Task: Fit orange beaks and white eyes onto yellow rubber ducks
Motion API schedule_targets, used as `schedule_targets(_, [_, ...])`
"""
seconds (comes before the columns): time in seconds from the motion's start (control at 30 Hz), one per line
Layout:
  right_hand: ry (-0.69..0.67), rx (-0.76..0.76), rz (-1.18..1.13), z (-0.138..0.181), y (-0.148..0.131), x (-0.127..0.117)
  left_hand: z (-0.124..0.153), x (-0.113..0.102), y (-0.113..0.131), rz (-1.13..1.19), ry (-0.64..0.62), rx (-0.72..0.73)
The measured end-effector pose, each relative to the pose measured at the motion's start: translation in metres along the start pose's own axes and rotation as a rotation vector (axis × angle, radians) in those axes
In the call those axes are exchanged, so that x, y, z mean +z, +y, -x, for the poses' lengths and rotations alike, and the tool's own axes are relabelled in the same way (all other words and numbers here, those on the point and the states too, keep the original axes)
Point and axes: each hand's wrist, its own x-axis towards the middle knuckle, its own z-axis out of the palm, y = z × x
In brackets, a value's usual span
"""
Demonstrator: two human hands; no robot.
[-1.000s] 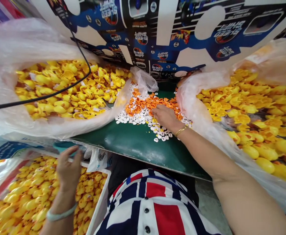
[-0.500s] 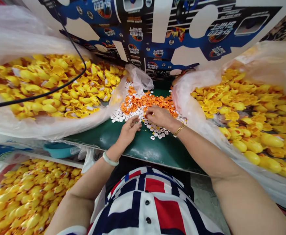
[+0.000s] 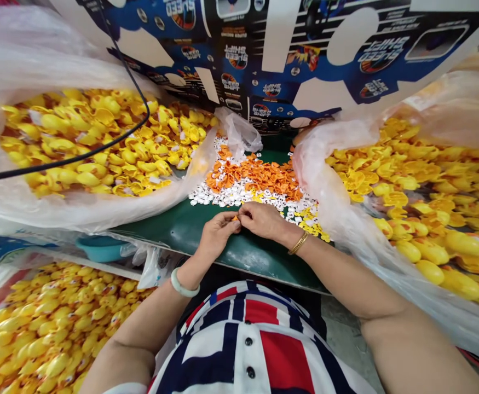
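My left hand (image 3: 218,232) is closed in a pinch, with a small orange plastic piece (image 3: 235,218) showing at its fingertips. Against it, fingertips nearly touching, my right hand (image 3: 261,221) is also pinched; whatever it grips is hidden by the fingers. Both hands are over the front of the green tabletop (image 3: 182,227). Just beyond them lie a heap of orange pieces (image 3: 267,176) and many small white pieces with black dots (image 3: 210,196). Tiny yellow pieces (image 3: 315,225) are scattered to the right of my right hand.
Plastic-lined heaps of yellow duck-like parts stand left (image 3: 111,148) and right (image 3: 436,219). More yellow ducks (image 3: 54,323) fill a container at lower left, near a teal basin (image 3: 102,249). A printed cardboard sheet (image 3: 247,60) rises behind; a black cable (image 3: 79,156) crosses the left heap.
My right hand has drawn back from the pieces toward me and come together with my left hand. An orange piece now shows between the fingertips. The view has shifted slightly.
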Motion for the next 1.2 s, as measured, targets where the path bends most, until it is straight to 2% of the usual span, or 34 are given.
schedule_targets(0.07, [0.027,-0.008,0.061,-0.002,0.004,0.001,0.000,-0.003,0.000,0.037,0.021,-0.026])
schedule_targets(0.17, [0.067,0.001,0.290,-0.008,0.016,0.001,0.001,-0.006,0.006,0.158,-0.001,-0.094])
schedule_targets(0.27, [0.031,0.005,0.434,-0.013,0.024,0.003,0.002,-0.006,0.013,0.330,-0.048,-0.185])
schedule_targets(0.33, [0.024,-0.052,0.447,-0.013,0.025,0.005,0.004,-0.006,0.015,0.389,-0.059,-0.218])
schedule_targets(0.43, [0.012,-0.236,0.449,-0.008,0.026,0.007,0.005,-0.009,0.015,0.361,-0.034,-0.216])
schedule_targets(0.5, [-0.013,-0.367,0.438,-0.001,0.028,0.008,0.006,-0.015,0.013,0.230,-0.019,-0.184])
schedule_targets(0.6, [-0.039,-0.493,0.377,0.009,0.037,0.008,0.011,-0.029,0.013,-0.188,-0.033,-0.012])
schedule_targets(0.7, [0.053,-0.417,0.248,0.018,0.046,0.008,0.018,-0.041,0.018,-0.544,-0.068,0.145])
schedule_targets(0.77, [0.123,-0.321,0.185,0.021,0.047,0.008,0.021,-0.046,0.022,-0.618,-0.084,0.163])
schedule_targets(0.87, [0.110,-0.294,0.221,0.023,0.039,0.010,0.021,-0.047,0.024,-0.495,-0.079,0.112])
schedule_targets(1.07, [0.042,-0.304,0.359,0.016,0.014,0.020,0.017,-0.036,0.008,-0.011,-0.059,-0.104])
schedule_targets(1.2, [0.030,-0.295,0.259,0.013,0.010,0.023,0.018,-0.026,0.003,0.180,-0.044,-0.149])
